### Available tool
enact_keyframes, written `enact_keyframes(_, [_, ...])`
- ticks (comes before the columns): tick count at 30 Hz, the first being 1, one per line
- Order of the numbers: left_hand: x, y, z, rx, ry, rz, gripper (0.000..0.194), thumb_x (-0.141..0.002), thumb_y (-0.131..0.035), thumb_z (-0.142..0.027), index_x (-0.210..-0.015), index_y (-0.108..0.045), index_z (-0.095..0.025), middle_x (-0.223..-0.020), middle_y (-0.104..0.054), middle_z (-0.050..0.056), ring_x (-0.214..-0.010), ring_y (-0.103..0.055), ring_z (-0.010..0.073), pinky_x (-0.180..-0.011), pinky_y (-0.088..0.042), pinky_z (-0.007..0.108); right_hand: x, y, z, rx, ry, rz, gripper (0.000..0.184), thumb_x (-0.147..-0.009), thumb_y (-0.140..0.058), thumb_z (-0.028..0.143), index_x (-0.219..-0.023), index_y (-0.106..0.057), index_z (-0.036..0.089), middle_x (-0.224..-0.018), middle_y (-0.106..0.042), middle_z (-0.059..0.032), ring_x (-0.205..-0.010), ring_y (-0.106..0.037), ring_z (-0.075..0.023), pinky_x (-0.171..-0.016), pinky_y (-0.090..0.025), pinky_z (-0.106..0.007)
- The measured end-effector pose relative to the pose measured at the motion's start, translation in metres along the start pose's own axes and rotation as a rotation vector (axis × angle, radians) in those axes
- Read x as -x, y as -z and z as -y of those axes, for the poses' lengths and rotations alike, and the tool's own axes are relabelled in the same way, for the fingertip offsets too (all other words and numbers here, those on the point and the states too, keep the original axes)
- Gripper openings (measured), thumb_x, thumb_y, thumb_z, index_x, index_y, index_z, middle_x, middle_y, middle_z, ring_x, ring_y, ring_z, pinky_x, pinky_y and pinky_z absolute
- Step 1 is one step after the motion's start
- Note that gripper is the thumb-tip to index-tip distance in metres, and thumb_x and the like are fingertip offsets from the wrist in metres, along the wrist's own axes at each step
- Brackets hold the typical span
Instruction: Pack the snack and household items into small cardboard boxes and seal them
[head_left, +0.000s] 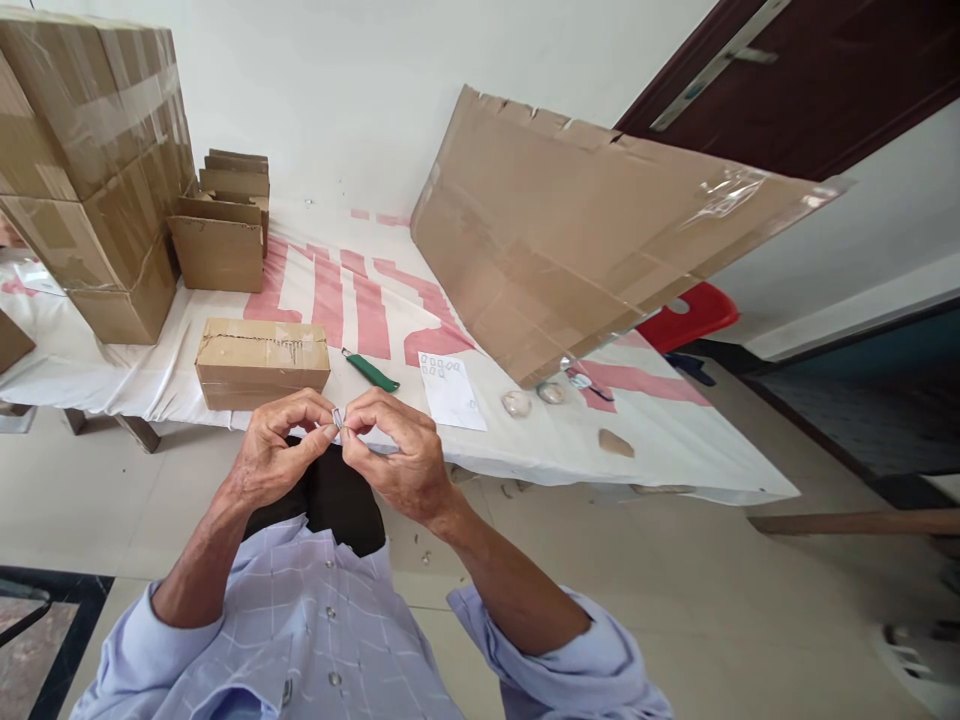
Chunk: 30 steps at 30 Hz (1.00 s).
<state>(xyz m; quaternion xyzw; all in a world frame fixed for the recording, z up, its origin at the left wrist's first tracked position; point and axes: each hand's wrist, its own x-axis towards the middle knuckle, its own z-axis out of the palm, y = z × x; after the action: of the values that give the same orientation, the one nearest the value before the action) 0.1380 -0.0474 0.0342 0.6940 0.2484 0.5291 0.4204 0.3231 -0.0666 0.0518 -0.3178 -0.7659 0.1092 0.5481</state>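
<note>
My left hand (pixel 281 448) and my right hand (pixel 401 450) meet in front of my body at the table's near edge. Pinched between the fingertips of both is a small pale rectangular piece (pixel 337 417), too small to identify. Just beyond my left hand lies a closed cardboard box (pixel 262 388) with a ragged seam along its top. A green utility knife (pixel 375 373) rests on the cloth past my right hand. To its right is a white sheet (pixel 454 405) with several small outlined shapes on it.
Taped cartons (pixel 112 170) are stacked at the left, beside open boxes (pixel 217 245). A large cardboard panel (pixel 570 220) leans over the table's right side. Near it lie tape rolls (pixel 516 403) and a brown scrap (pixel 615 443). A red stool (pixel 694 315) stands behind.
</note>
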Motion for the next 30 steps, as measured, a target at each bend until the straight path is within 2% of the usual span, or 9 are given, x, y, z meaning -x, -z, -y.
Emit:
enact_keyframes(5, [0.001,0.001,0.001,0.063,0.059,0.005,0.029,-0.103,-0.077,-0.044,-0.085,-0.078,-0.021,-0.090,-0.075,0.007,-0.082,-0.068,0.0197,-0.078,-0.053,0.036,0.000,0.001,0.002,-0.082,-0.086,-0.006,0.021,-0.091,-0.064,0.007,-0.081,-0.060,0.024,-0.080,-0.068,0.0010,-0.072,-0.063,-0.0140,-0.067,-0.053,-0.029])
enact_keyframes(8, [0.001,0.001,0.000,0.148,0.105,0.010,0.029,-0.099,-0.081,-0.046,-0.085,-0.080,-0.021,-0.090,-0.075,0.007,-0.081,-0.067,0.0191,-0.077,-0.053,0.035,0.001,0.003,0.002,-0.172,-0.228,0.008,0.016,-0.095,-0.066,0.014,-0.082,-0.063,0.023,-0.082,-0.069,0.0007,-0.072,-0.063,-0.0137,-0.068,-0.054,-0.028])
enact_keyframes(11, [-0.001,0.002,-0.002,0.216,0.143,0.021,0.028,-0.097,-0.084,-0.046,-0.084,-0.081,-0.021,-0.087,-0.073,0.006,-0.079,-0.065,0.0185,-0.077,-0.053,0.035,0.002,0.005,-0.001,-0.302,-0.406,0.056,0.014,-0.101,-0.071,0.030,-0.088,-0.071,0.022,-0.085,-0.072,-0.0009,-0.075,-0.067,-0.0143,-0.070,-0.057,-0.029])
enact_keyframes(14, [-0.002,0.003,-0.004,0.228,0.161,0.046,0.031,-0.096,-0.084,-0.048,-0.083,-0.080,-0.021,-0.085,-0.074,0.007,-0.079,-0.066,0.0194,-0.076,-0.054,0.035,0.003,0.005,-0.007,-0.448,-0.558,0.111,0.030,-0.098,-0.079,0.050,-0.093,-0.075,0.021,-0.083,-0.073,-0.0016,-0.072,-0.067,-0.0146,-0.068,-0.059,-0.028])
enact_keyframes(18, [-0.002,0.009,-0.002,0.119,0.160,0.101,0.033,-0.099,-0.079,-0.047,-0.080,-0.077,-0.020,-0.084,-0.074,0.007,-0.077,-0.065,0.0191,-0.073,-0.052,0.033,0.005,0.001,-0.014,-0.556,-0.643,0.149,0.045,-0.090,-0.086,0.063,-0.089,-0.075,0.020,-0.079,-0.072,-0.0018,-0.067,-0.064,-0.0135,-0.063,-0.058,-0.028])
enact_keyframes(21, [-0.005,0.010,0.004,-0.066,0.142,0.110,0.027,-0.099,-0.074,-0.036,-0.078,-0.073,-0.020,-0.082,-0.073,0.005,-0.074,-0.065,0.0170,-0.070,-0.050,0.030,0.008,-0.003,-0.021,-0.568,-0.648,0.161,0.044,-0.087,-0.088,0.061,-0.084,-0.073,0.020,-0.077,-0.070,-0.0005,-0.066,-0.061,-0.0125,-0.063,-0.057,-0.027])
enact_keyframes(25, [-0.013,0.000,0.011,-0.265,0.076,0.128,0.023,-0.099,-0.068,-0.028,-0.078,-0.072,-0.021,-0.079,-0.072,0.001,-0.070,-0.064,0.0147,-0.066,-0.050,0.027,0.015,-0.004,-0.040,-0.534,-0.654,0.126,0.038,-0.089,-0.086,0.055,-0.084,-0.070,0.020,-0.075,-0.067,0.0017,-0.065,-0.060,-0.0118,-0.065,-0.055,-0.026])
enact_keyframes(27, [-0.012,0.001,0.012,-0.355,-0.002,0.059,0.018,-0.098,-0.071,-0.028,-0.081,-0.073,-0.022,-0.082,-0.073,0.001,-0.070,-0.064,0.0145,-0.067,-0.052,0.028,0.022,0.004,-0.057,-0.481,-0.653,0.080,0.035,-0.090,-0.083,0.052,-0.085,-0.070,0.020,-0.077,-0.067,0.0013,-0.067,-0.061,-0.0122,-0.067,-0.055,-0.026])
enact_keyframes(30, [-0.001,0.028,0.019,-0.561,-0.047,-0.254,0.012,-0.091,-0.082,-0.034,-0.095,-0.075,-0.025,-0.099,-0.075,0.002,-0.082,-0.068,0.0187,-0.076,-0.058,0.035,0.035,0.034,-0.099,-0.328,-0.692,-0.036,0.031,-0.089,-0.076,0.051,-0.087,-0.069,0.021,-0.079,-0.069,0.0000,-0.069,-0.062,-0.0136,-0.067,-0.055,-0.028])
